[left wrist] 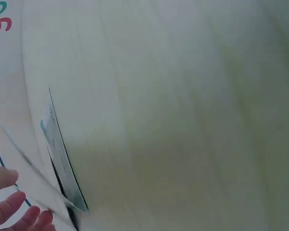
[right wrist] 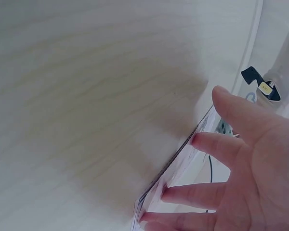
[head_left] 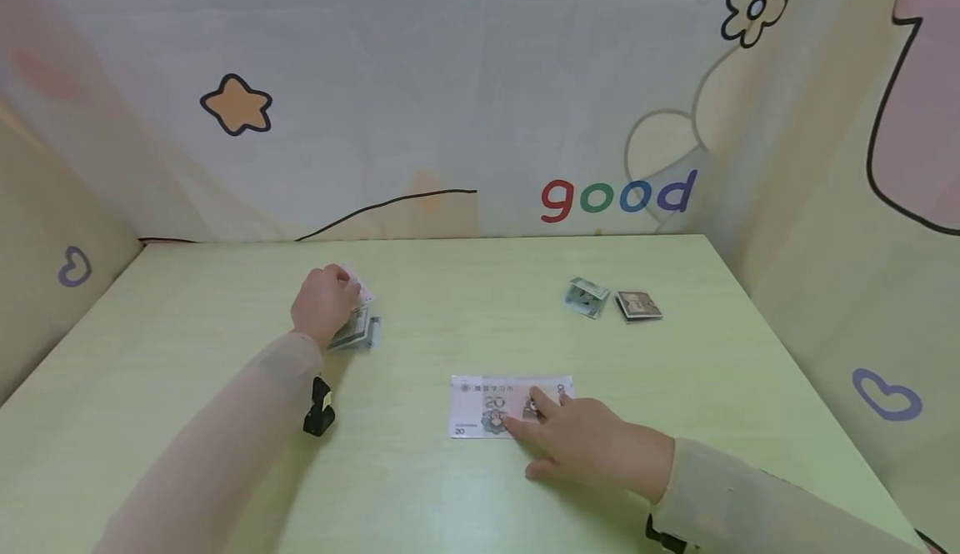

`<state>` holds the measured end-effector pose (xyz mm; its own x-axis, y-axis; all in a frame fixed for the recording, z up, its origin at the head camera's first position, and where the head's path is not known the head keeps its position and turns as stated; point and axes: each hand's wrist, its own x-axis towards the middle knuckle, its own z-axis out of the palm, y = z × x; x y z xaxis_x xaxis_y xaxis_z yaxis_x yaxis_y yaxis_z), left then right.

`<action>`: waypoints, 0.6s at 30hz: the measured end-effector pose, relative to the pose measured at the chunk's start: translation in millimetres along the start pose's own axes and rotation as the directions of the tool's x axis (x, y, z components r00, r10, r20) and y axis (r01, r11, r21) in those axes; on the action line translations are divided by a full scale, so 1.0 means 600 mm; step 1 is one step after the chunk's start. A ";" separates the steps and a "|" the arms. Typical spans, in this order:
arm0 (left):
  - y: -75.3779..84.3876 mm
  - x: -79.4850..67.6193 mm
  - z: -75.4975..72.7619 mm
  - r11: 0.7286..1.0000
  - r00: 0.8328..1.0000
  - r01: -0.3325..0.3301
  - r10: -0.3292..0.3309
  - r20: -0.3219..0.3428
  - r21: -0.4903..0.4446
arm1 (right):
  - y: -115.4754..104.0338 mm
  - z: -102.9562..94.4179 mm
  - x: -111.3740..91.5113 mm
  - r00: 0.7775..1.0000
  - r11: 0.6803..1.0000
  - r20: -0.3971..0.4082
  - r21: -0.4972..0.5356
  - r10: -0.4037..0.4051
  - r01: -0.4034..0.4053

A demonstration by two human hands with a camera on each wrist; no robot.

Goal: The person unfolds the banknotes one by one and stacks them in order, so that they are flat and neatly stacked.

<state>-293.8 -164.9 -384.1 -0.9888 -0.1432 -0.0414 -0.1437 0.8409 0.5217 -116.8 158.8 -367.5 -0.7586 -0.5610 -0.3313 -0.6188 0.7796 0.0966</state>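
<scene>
On the table in front of me lies a pale pink 20 banknote (head_left: 468, 408), printed side up. My right hand (head_left: 592, 446) rests on its right part with spread fingers; the right wrist view shows several fingertips touching the note (right wrist: 183, 161). At the left, my left hand (head_left: 324, 300) is over a small pile of green-grey banknotes (head_left: 358, 329), its fingers loosely bent. A pinkish note (head_left: 363, 286) shows just past those fingers. From the left wrist, this note (left wrist: 31, 166) stands tilted above the pile (left wrist: 65, 159), with the thumb and fingertips apart beside it.
Toward the back right lie a folded green banknote (head_left: 587, 296) and a folded brownish banknote (head_left: 639, 306), side by side. A printed cloth wall (head_left: 420, 104) rises behind the pale wooden table (head_left: 420, 487), and cloth also closes off both sides.
</scene>
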 end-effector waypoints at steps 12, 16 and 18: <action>-0.016 -0.014 -0.030 0.998 0.969 -0.062 0.056 -0.241 -0.017 | 0.000 0.001 0.003 1.000 1.000 0.021 0.001 0.018 -0.018; -0.019 -0.019 -0.042 0.996 0.957 -0.045 0.022 -0.290 -0.073 | -0.003 0.001 0.002 1.000 1.000 0.017 -0.011 0.026 -0.026; -0.021 -0.021 -0.049 0.993 0.949 -0.033 -0.005 -0.316 -0.114 | -0.005 0.001 0.001 0.999 0.999 0.020 -0.011 0.032 -0.032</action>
<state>-278.4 -189.2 -365.0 -0.9249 -0.3047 0.2274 -0.1056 0.7804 0.6163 -115.3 156.4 -368.3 -0.7738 -0.5298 -0.3471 -0.5964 0.7940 0.1175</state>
